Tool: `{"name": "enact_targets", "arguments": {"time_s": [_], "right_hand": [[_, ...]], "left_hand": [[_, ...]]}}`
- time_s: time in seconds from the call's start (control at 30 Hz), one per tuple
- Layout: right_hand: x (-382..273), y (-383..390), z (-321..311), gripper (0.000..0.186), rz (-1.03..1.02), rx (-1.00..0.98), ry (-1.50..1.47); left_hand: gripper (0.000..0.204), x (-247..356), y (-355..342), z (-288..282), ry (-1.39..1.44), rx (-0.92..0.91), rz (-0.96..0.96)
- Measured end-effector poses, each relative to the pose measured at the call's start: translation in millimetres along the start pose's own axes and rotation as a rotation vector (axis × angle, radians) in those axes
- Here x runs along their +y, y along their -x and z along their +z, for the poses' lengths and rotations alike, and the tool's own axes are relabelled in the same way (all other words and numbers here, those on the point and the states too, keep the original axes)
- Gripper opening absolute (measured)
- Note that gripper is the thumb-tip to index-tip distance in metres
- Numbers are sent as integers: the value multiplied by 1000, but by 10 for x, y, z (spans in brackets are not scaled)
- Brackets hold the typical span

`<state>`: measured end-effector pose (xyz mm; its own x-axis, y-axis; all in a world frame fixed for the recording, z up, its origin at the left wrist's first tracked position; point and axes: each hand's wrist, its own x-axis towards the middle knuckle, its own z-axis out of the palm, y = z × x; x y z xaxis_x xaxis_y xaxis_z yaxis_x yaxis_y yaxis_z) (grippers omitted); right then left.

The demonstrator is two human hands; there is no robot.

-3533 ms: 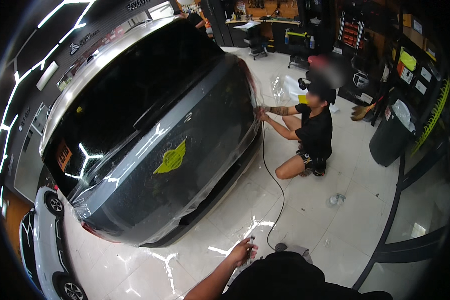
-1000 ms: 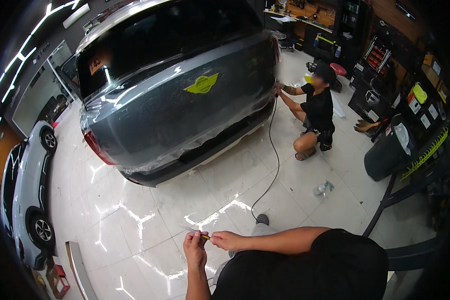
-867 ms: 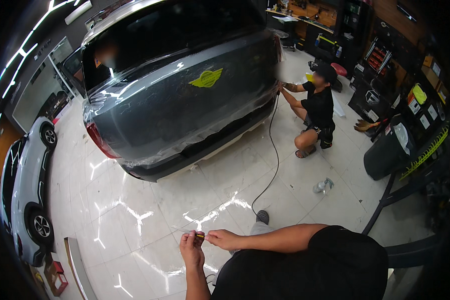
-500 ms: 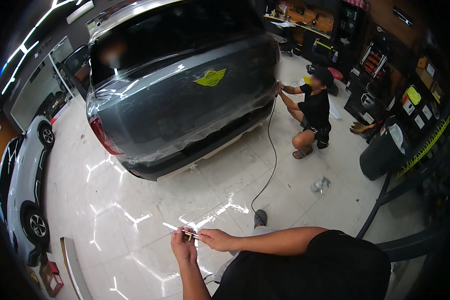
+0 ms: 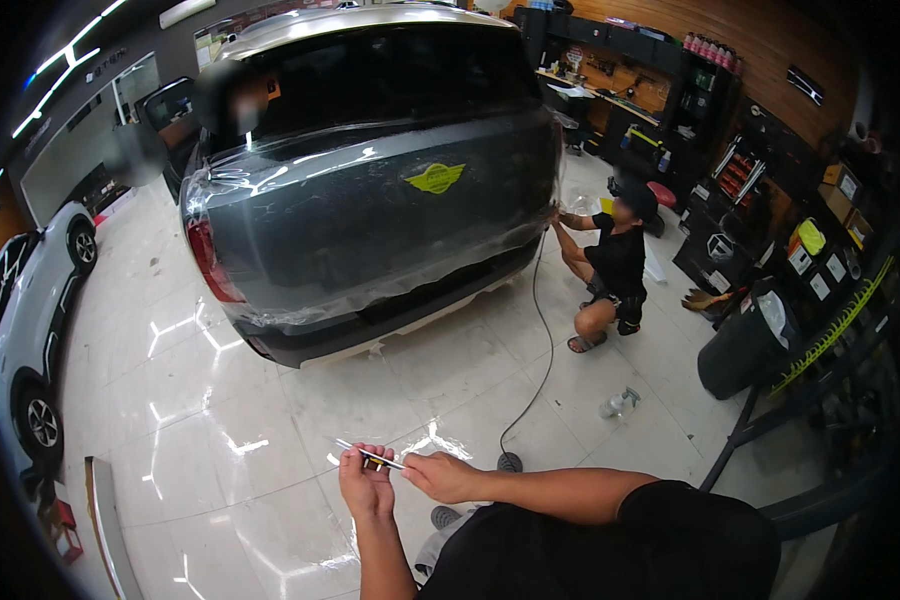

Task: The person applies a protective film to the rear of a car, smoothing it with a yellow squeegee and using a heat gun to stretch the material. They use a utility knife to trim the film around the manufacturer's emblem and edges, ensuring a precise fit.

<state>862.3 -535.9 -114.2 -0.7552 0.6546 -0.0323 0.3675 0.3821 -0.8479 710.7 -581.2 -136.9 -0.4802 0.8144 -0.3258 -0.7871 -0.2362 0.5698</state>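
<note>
In front of my body I hold a slim silver and dark tool with a yellow bit (image 5: 378, 458); its exact kind is too small to make out. My left hand (image 5: 368, 488), palm partly up, has its fingers closed around the tool's far part. The near end is pinched by my right hand (image 5: 446, 477). Past the hands stands a dark grey car (image 5: 350, 230), its rear toward me, with clear film wrinkled over the tailgate and corners. A yellow-green winged emblem (image 5: 436, 179) sits on the tailgate.
A co-worker (image 5: 615, 260) squats at the car's right rear corner, hands on it. A black cable (image 5: 550, 340) runs along the floor to near my foot. A spray bottle (image 5: 618, 403), dark bin (image 5: 745, 345) and black rack stand right; a white car (image 5: 35, 330) stands left.
My view has tilted up and turned slightly, showing more of the workshop's back. The tool has rotated a little in my hands, its pale end now looking narrower.
</note>
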Motion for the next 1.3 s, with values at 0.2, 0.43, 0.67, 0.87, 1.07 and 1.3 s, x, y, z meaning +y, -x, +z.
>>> {"name": "enact_targets", "arguments": {"time_s": [0.2, 0.43, 0.67, 0.87, 1.07, 1.3], "right_hand": [[-113, 6, 47, 24, -39, 85, 2], [301, 171, -3, 24, -246, 174, -180], [-236, 144, -1185, 13, -14, 183, -749], [-474, 57, -1381, 16, -136, 256, -639], [-441, 29, -1333, 15, -145, 249, -748], [-409, -75, -1245, 15, -154, 193, -672]], "left_hand": [[16, 55, -98, -101, 138, -9, -19], [22, 1035, -226, -59, -35, 86, 276], [41, 535, 275, 710, -650, -418, -7], [42, 596, 542, 1051, -803, -609, -111], [45, 518, 604, 1066, -794, -645, -135], [52, 571, 566, 957, -754, -660, -167]]}}
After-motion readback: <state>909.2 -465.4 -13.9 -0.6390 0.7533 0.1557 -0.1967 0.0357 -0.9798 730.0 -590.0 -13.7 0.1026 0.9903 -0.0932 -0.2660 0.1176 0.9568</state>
